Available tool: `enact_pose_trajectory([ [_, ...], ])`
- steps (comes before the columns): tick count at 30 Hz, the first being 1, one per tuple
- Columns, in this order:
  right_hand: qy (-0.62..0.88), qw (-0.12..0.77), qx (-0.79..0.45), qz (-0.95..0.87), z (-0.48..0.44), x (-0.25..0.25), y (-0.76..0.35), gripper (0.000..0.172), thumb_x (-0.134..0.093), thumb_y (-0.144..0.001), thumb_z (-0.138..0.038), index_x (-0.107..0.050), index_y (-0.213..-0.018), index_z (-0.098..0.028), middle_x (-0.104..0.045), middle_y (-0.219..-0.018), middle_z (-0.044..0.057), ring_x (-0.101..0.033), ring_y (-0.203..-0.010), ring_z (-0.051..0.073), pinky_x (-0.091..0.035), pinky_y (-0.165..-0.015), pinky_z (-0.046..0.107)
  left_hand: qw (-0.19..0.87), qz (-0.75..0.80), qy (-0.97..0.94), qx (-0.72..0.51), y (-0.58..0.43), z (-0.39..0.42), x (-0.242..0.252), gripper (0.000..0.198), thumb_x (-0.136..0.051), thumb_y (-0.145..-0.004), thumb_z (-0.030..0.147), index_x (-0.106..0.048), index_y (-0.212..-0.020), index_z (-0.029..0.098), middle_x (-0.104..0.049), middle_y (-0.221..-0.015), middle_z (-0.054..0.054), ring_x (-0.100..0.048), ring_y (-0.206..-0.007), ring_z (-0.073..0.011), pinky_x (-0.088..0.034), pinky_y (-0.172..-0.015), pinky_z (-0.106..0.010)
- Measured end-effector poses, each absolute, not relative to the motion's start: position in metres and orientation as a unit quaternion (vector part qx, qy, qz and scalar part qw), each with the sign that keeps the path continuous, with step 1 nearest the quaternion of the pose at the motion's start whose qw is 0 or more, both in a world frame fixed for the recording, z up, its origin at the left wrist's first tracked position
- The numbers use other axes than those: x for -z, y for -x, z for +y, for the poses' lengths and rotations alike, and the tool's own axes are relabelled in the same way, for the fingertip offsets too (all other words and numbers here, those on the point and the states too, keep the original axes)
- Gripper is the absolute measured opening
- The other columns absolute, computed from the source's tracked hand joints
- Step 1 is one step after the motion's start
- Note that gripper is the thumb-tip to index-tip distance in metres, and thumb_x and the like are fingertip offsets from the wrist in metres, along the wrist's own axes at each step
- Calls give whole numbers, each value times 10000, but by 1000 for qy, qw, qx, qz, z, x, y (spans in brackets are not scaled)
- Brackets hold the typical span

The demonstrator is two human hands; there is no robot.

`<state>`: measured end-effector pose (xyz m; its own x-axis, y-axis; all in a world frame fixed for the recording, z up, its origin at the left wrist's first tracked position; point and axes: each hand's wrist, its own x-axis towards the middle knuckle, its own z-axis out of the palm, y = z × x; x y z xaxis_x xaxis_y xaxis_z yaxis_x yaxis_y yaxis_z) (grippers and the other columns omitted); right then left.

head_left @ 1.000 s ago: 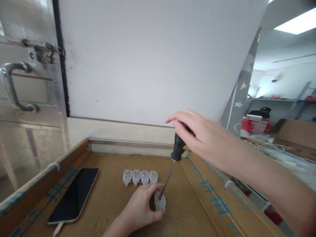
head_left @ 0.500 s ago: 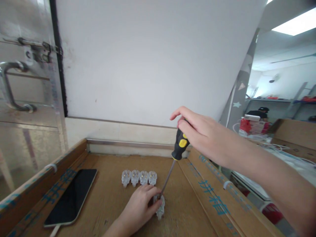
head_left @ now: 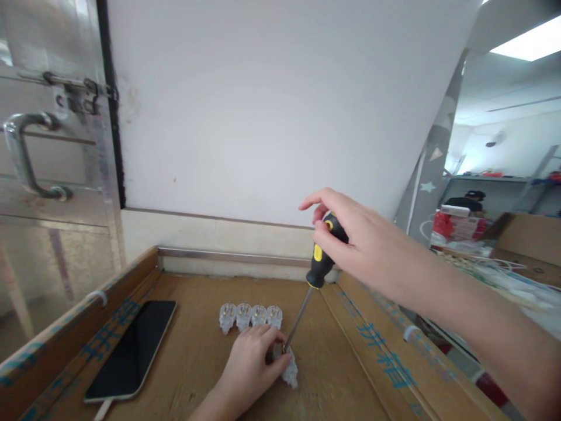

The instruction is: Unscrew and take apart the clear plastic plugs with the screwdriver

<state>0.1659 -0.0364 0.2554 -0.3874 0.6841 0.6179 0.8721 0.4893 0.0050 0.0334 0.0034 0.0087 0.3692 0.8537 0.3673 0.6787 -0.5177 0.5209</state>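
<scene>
My left hand (head_left: pixel 249 363) pinches a clear plastic power plug (head_left: pixel 289 372) against the cardboard, thumb and fingers around its pin end. In my right hand (head_left: pixel 337 225) is a screwdriver (head_left: pixel 321 264) with a black and yellow handle, gripped from above with the index finger stretched out past it. Its thin metal shaft slants down to the left, and the tip meets the plug beside my left thumb. Exactly where the tip sits is too small to tell. Just beyond my left hand, several similar clear plugs (head_left: pixel 251 316) stand side by side in a row.
A black phone (head_left: pixel 131 349) with a white cable lies at the left of the cardboard tray (head_left: pixel 193 292), whose sides are raised. Behind rises a white panel (head_left: pixel 272 105). A metal door handle (head_left: pixel 26 155) is at left. A person (head_left: pixel 467 202) is far off at right.
The screwdriver handle has turned within my right hand, its yellow patches now placed differently. The plug's lower end has swung a little to the right. The whole view has shifted slightly.
</scene>
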Motion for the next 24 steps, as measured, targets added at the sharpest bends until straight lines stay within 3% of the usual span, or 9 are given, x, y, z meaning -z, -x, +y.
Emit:
enact_pose_trajectory([
  [2, 471, 286, 127, -825, -36, -255, -166, 186, -377, -880, -257, -485, -1029, -224, -589, -815, -5, -502, -582, 107, -331, -519, 233, 143, 471, -814, -308, -33, 4, -9, 100, -620, -754, 270, -621, -843, 222, -649, -802, -1, -589, -778, -191, -411, -712, -277],
  [6, 517, 273, 184, -790, -34, -254, -166, 172, -391, -892, -355, -488, -920, -216, -527, -622, -32, -412, -473, 108, -253, -465, 247, 163, 458, -819, -305, -31, 4, -9, 104, -603, -773, 260, -617, -867, 220, -639, -808, 0, -586, -768, -173, -409, -693, -248],
  [11, 412, 309, 48, -856, -33, -253, -165, 135, -392, -845, -189, -508, -906, -219, -545, -798, -22, -495, -652, 97, -355, -565, 209, 185, 447, -822, -301, -27, 3, -11, 124, -603, -784, 265, -622, -899, 222, -639, -821, -1, -583, -782, -171, -411, -710, -243],
  [16, 435, 315, 166, -827, -33, -251, -162, 94, -461, -849, -263, -512, -797, -203, -537, -696, -33, -434, -556, 95, -290, -521, 235, 204, 443, -819, -302, -26, 5, -10, 177, -586, -810, 272, -634, -976, 233, -653, -848, -12, -587, -808, -177, -424, -727, -247],
  [20, 423, 309, 79, -848, -36, -251, -160, 145, -426, -839, -207, -488, -968, -230, -569, -824, -35, -487, -610, 85, -329, -539, 211, 210, 445, -817, -300, -26, 6, -10, 199, -579, -818, 265, -641, -1007, 252, -667, -901, -16, -591, -861, -187, -426, -774, -259],
  [22, 426, 299, 76, -851, -37, -252, -159, 109, -405, -862, -248, -499, -914, -226, -570, -793, -34, -485, -601, 88, -320, -522, 214, 209, 446, -818, -298, -26, 6, -10, 201, -579, -818, 260, -643, -1009, 258, -670, -907, -13, -591, -873, -189, -425, -783, -261],
  [24, 464, 286, 150, -825, -38, -253, -159, 152, -412, -875, -321, -511, -821, -219, -551, -679, -38, -435, -524, 96, -265, -483, 238, 206, 448, -817, -298, -26, 6, -10, 204, -579, -817, 261, -641, -1012, 260, -670, -895, -11, -594, -860, -188, -428, -769, -259],
])
